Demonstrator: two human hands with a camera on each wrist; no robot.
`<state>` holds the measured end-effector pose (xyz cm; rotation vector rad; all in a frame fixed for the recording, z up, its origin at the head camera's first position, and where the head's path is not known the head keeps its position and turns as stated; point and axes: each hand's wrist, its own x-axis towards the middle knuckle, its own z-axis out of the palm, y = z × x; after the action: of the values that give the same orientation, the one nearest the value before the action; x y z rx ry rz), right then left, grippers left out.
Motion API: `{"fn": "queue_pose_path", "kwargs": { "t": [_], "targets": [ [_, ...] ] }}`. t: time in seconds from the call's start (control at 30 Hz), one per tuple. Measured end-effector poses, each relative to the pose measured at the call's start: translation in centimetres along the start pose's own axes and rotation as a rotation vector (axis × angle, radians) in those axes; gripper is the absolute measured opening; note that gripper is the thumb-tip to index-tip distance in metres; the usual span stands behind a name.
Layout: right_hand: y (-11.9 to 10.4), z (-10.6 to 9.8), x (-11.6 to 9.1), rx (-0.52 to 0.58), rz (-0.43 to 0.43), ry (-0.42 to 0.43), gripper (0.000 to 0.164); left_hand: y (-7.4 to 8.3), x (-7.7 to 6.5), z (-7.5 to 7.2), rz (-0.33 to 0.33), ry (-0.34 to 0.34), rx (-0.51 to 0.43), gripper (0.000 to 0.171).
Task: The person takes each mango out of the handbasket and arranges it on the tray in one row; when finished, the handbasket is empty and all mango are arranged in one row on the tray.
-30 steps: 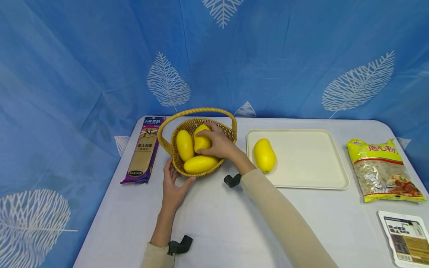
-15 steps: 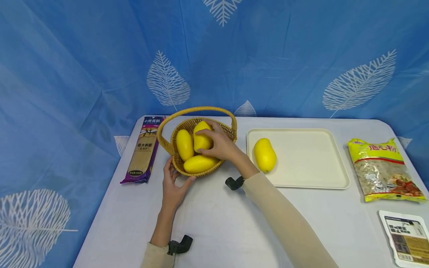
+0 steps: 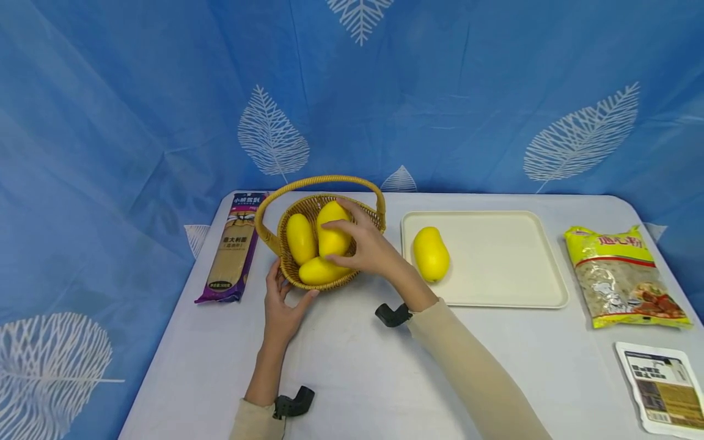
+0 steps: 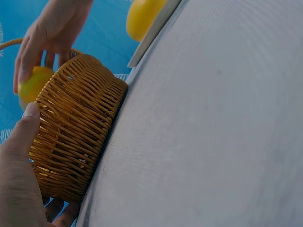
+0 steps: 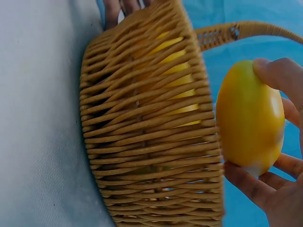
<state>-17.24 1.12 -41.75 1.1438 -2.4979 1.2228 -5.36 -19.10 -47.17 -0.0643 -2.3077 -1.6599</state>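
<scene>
A wicker basket (image 3: 315, 203) with a tall arched handle stands on the table, two yellow mangoes (image 3: 300, 238) lying in it. My left hand (image 3: 283, 318) grips its near left side, the thumb by the rim and the fingers around the wall (image 4: 78, 127) in the left wrist view. Between the thumb and fingers of my right hand (image 3: 376, 247) is a third mango (image 3: 332, 235). The right wrist view shows this held mango (image 5: 248, 116) just above the rim. Another mango (image 3: 431, 254) rests at the left end of the cream tray (image 3: 506, 260).
Left of the basket lies a purple pack of noodles (image 3: 233, 247). A yellow bag of pasta (image 3: 627, 278) is right of the tray, with a white flat packet (image 3: 660, 388) nearer the front. Behind the table hangs a blue leaf-patterned cloth (image 3: 440, 104).
My right hand has raised the mango from among the others in the basket and drawn slightly nearer. The left hand keeps its hold on the basket; the head view has shifted a little.
</scene>
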Motion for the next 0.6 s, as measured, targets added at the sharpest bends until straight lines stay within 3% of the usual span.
{"fn": "queue_pose_path", "kwargs": {
  "t": [0.2, 0.6],
  "targets": [
    [-0.9, -1.0, -1.6, -0.005, -0.05, 0.042, 0.051, 0.0, 0.0, 0.0, 0.014, 0.003, 0.0, 0.09],
    [-2.0, -3.5, -5.6, -0.007, -0.043, 0.116, 0.053, 0.4, -0.1, 0.0, 0.011, 0.008, -0.003, 0.09]
  ]
}}
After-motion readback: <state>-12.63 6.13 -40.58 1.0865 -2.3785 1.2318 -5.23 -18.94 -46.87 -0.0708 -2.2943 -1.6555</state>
